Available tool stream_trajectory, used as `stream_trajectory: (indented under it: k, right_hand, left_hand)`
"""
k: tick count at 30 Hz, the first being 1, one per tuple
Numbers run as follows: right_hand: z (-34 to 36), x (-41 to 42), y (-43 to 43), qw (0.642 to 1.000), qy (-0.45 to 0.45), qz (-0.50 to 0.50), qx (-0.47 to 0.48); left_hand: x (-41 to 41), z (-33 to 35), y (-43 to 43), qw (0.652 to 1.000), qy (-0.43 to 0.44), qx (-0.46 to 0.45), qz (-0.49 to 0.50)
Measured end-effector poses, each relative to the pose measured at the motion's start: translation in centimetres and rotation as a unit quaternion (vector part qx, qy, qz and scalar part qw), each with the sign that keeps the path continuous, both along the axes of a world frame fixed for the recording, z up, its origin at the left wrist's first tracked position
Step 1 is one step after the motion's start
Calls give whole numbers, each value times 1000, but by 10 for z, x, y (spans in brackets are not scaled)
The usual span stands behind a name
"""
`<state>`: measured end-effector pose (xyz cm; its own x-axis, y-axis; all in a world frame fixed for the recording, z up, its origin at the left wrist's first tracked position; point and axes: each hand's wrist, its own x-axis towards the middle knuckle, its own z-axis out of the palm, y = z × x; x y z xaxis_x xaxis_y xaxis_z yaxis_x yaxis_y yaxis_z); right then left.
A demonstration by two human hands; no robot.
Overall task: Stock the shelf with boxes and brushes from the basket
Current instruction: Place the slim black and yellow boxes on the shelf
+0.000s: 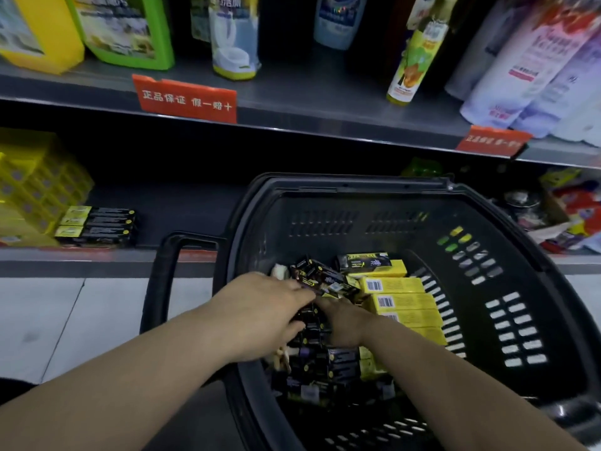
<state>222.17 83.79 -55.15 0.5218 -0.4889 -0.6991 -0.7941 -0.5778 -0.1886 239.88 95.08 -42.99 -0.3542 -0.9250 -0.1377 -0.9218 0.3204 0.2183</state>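
Two hands reach into the black basket (487, 203), which sits in front of the lower shelf (182, 209). The left hand (260, 307) has its fingers over and its thumb under a clutch of dark boxes (310, 320) in the middle of the pile, gripping them. The right hand (344, 323) lies just beside it on the same pile, but its fingers are hidden, so I cannot tell whether it holds anything. Yellow boxes (400, 301) lie in a row along the basket's right side. At the left of the lower shelf, a small stack of shelved boxes (97, 226) sits next to yellow packs (32, 190). Bottles (234, 37) and red tags (185, 99) line the upper shelf (292, 92).
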Motion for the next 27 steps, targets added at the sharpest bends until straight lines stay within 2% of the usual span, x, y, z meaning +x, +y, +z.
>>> stream_trajectory:
  k: [3,9,12,14,15,18,22,24,25,26,27]
  right_hand:
    - [0,-1,-9,999,14,31,-36]
    - [37,-3,-4,994,-47,19,-92]
    - [87,-7,-7,981,-85,3,-173]
    - [118,-11,-6,967,-174,-65,-177]
    - [130,-13,-3,952,-237,-124,-149]
    - [148,-9,9,882,-370,-292,-28]
    - [147,3,13,844,-435,-312,25]
    - [136,5,8,818,-454,-341,87]
    - [126,5,4,821,-444,-345,102]
    - [113,5,1,841,-413,-334,96]
    - [98,2,-2,884,-354,-299,66]
  left_hand:
    - [0,-2,-1,999,-34,11,-6]
    - [-8,1,-3,998,-57,24,7]
    - [-18,2,-6,998,11,33,56]
    - [-25,2,-9,989,88,61,102]
    - [-27,2,-10,979,135,85,126]
    - [-26,3,-13,934,261,165,179]
    - [-21,-1,-14,884,364,215,200]
    - [-17,-2,-14,842,417,236,248]
    - [-15,-1,-15,808,451,254,281]
    - [-13,1,-16,766,488,276,315]
    - [-12,2,-18,720,525,296,344]
